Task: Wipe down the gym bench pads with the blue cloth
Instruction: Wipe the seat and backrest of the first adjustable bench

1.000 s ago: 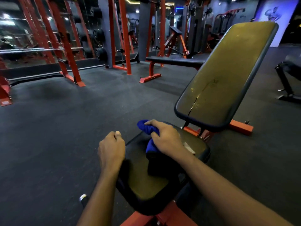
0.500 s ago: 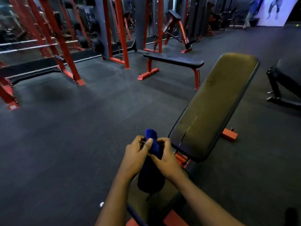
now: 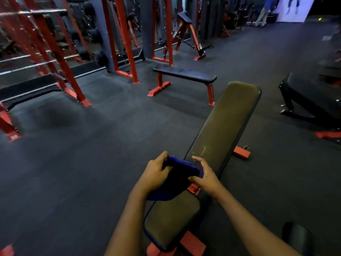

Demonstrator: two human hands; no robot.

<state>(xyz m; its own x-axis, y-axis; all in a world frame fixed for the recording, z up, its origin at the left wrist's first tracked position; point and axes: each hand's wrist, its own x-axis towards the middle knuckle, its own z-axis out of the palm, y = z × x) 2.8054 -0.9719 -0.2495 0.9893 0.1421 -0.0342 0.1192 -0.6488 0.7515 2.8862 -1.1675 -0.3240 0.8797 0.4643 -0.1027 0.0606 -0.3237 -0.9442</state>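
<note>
Blue cloth [image 3: 178,175], one, left hand [image 3: 154,174], right hand [image 3: 205,176]

**Cloth held where the two pads meet**

The cloth [image 3: 177,174] is held between the left hand [image 3: 156,170] and the right hand [image 3: 204,174], over the gap between the near seat pad [image 3: 171,222] and the back pad [image 3: 223,126] beyond it. A flat bench [image 3: 184,74] stands farther back, to the left. Racks [image 3: 60,58] line the far left, and another bench [image 3: 311,97] stands to the right.

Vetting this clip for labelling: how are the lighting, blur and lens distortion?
Head view: dim overall; racks at the left edge lean from the wide lens; left hand, right hand and cloth slightly motion-blurred; back pad shows a dull yellowish sheen.
</note>
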